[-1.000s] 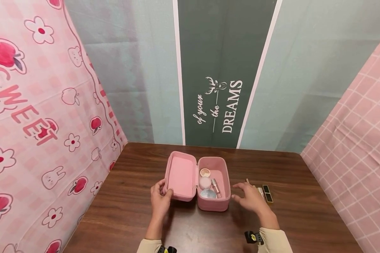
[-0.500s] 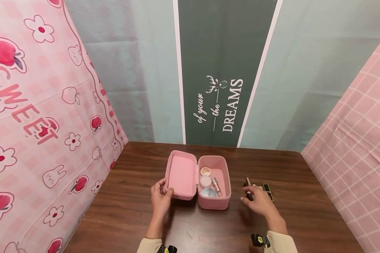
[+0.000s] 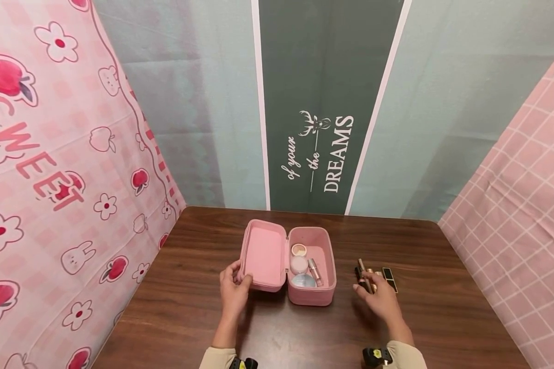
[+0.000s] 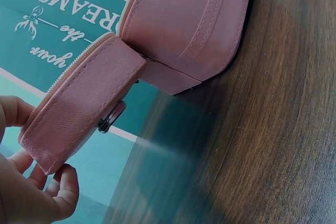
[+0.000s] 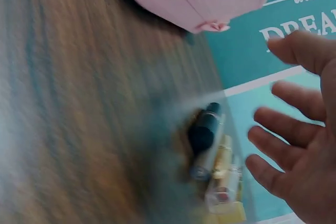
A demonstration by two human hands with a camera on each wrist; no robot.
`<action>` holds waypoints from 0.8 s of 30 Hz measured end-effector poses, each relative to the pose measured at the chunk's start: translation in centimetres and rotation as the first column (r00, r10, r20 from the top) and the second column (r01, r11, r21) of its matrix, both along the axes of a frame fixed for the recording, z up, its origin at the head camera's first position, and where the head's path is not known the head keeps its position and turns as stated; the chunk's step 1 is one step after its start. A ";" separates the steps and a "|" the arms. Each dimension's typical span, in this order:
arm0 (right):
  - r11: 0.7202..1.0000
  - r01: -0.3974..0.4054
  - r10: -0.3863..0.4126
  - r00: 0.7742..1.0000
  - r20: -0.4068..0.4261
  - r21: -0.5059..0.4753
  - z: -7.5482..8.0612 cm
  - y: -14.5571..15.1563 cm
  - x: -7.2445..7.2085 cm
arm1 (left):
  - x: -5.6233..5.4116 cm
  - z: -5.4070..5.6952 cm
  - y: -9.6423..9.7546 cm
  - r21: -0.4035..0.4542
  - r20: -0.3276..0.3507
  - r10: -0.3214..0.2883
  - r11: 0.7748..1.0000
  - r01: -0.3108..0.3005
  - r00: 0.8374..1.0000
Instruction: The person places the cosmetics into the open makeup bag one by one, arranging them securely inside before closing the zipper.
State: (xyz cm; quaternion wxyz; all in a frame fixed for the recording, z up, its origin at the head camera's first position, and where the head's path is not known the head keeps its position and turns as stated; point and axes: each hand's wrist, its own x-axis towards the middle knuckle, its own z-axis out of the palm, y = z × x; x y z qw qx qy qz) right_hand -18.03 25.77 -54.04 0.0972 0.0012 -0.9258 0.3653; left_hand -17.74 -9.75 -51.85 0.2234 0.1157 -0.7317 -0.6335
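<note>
My left hand (image 3: 235, 291) grips the outer edge of the raised lid (image 3: 264, 254) of a pink zip-up makeup case (image 3: 311, 298); in the left wrist view, thumb and fingers lie on either side of the lid's corner. Inside the case are a round compact (image 3: 299, 250), a pink round jar (image 3: 299, 264), a pale shiny disc (image 3: 304, 281) and a silver-and-pink tube (image 3: 315, 272). To the right, my right hand (image 3: 384, 300) hovers over a group of cosmetic tubes. Its fingers are spread with nothing between them in the right wrist view, near a black tube (image 5: 207, 129).
Beyond the right hand lies a black, gold-edged rectangular item (image 3: 390, 279), beside the tubes. The brown wooden table (image 3: 277, 338) ends at a printed curtain (image 3: 309, 61) at the back, with pink cloths on both sides.
My right hand has drawn away from the case's right side to the cosmetics, and more of the tubes now shows. The left hand keeps its grip on the lid.
</note>
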 end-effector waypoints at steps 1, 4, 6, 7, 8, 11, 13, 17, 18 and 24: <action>0.999 0.033 -0.033 0.999 0.010 -0.032 -0.2 -0.1 0.0 | 0.0 0.0 0.0 0.003 0.004 0.001 1.000 -0.001 1.000; 0.981 0.139 -0.133 0.990 0.051 -0.136 -0.6 -0.6 0.0 | 0.0 0.0 0.0 -0.001 0.012 0.004 1.000 -0.004 1.000; 0.964 0.196 -0.186 0.980 0.073 -0.182 -0.9 -1.0 0.0 | 0.0 0.0 0.0 -0.007 0.016 0.004 1.000 -0.004 1.000; 0.955 0.221 -0.209 0.975 0.079 -0.200 -1.0 -1.1 0.0 | 0.0 0.0 0.0 -0.009 0.018 0.005 1.000 -0.005 1.000; 0.947 0.244 -0.231 0.969 0.084 -0.208 -1.1 -1.3 -0.1 | 0.0 0.0 0.0 -0.016 0.017 0.005 1.000 -0.005 1.000; 0.938 0.284 -0.274 0.959 0.077 -0.198 -1.5 -1.7 -0.2 | -0.1 0.0 -0.1 -0.020 0.015 0.006 1.000 -0.006 1.000; 0.932 0.304 -0.299 0.952 0.056 -0.196 -1.8 -1.9 -0.4 | -0.2 0.0 -0.1 -0.019 0.017 0.005 1.000 -0.005 1.000; 0.920 0.344 -0.349 0.937 0.007 -0.189 -2.4 -2.1 -0.8 | -0.3 0.1 -0.1 0.001 0.021 -0.001 1.000 0.001 1.000; 0.917 0.352 -0.359 0.933 -0.003 -0.186 -2.5 -2.2 -0.9 | -0.3 0.1 -0.1 0.006 0.024 0.000 1.000 0.000 1.000; 0.927 0.352 -0.360 0.932 -0.041 -0.125 -2.6 -2.4 -0.9 | 0.0 0.1 -0.1 0.002 0.048 0.010 1.000 -0.010 0.999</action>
